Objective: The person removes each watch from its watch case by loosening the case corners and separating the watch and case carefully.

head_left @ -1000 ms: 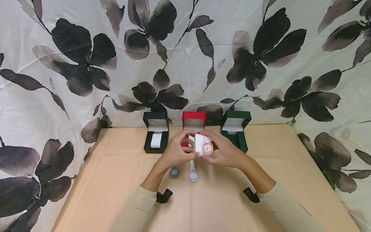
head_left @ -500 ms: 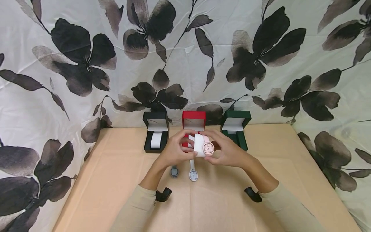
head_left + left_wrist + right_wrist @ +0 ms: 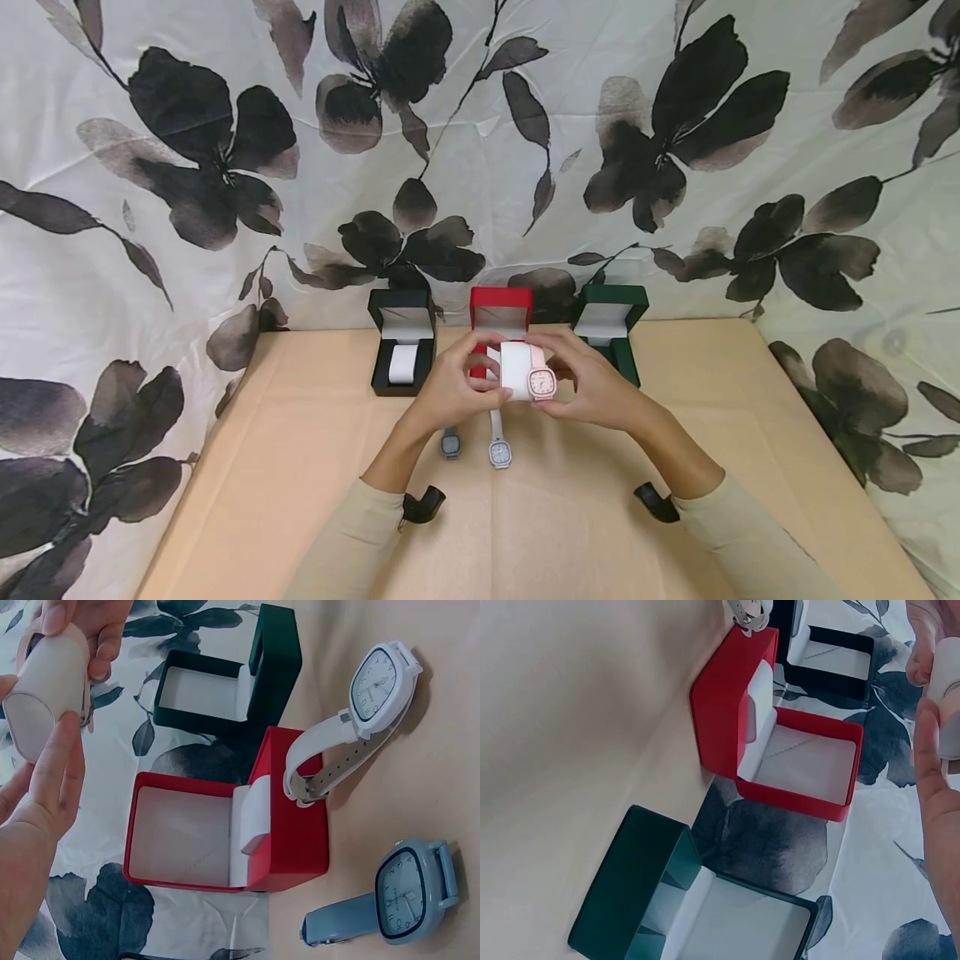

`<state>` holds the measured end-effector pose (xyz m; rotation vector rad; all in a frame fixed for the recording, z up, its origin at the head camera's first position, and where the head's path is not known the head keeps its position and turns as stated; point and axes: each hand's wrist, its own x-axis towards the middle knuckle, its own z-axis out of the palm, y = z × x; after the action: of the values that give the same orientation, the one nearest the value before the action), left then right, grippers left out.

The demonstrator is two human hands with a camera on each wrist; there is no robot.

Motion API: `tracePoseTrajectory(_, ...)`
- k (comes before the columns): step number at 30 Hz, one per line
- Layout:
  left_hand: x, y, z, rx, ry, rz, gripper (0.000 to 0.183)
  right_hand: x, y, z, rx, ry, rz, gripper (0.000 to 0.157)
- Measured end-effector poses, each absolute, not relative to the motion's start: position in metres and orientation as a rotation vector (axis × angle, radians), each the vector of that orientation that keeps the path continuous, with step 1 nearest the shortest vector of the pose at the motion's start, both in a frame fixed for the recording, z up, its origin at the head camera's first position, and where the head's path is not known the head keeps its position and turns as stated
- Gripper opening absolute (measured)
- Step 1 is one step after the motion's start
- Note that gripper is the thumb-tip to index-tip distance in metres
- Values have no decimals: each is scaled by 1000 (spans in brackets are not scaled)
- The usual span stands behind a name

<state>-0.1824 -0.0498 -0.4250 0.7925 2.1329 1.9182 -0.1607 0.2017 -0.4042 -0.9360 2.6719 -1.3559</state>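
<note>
Above the red box (image 3: 501,296), both hands hold a white watch cushion (image 3: 514,371) with a pink watch (image 3: 542,383) strapped around its right end. My left hand (image 3: 459,385) grips the cushion's left end between thumb and fingers. On the other end, my right hand (image 3: 596,385) pinches the pink watch and cushion, thumb below and fingers on top. In the left wrist view, the bare end of the cushion faces the camera. A white watch (image 3: 373,682) lies in front of the red box, its strap against it, and a blue-grey watch (image 3: 401,892) lies nearby.
At the back of the table (image 3: 300,467) stand three boxes with raised lids. The black box (image 3: 381,377) on the left holds a white cushion (image 3: 403,364). The green box (image 3: 630,885) on the right shows no cushion inside. Floral fabric (image 3: 480,150) hangs behind.
The hands have raised the cushion slightly. My right hand and the pink watch have shifted a little to the right, so more of the white cushion shows. The loose watches stay put.
</note>
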Motion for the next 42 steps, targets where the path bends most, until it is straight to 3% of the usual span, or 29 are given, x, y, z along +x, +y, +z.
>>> tracePoseTrajectory(14, -183, -49, -428, 751, 2152, 1954, 61, -161, 199, -402, -932, 2746, -1349, 91)
tracePoseTrajectory(42, -186, -63, -424, 684, 2180, 1971, 64, -162, 207, -411, -806, 2738, -1323, 87)
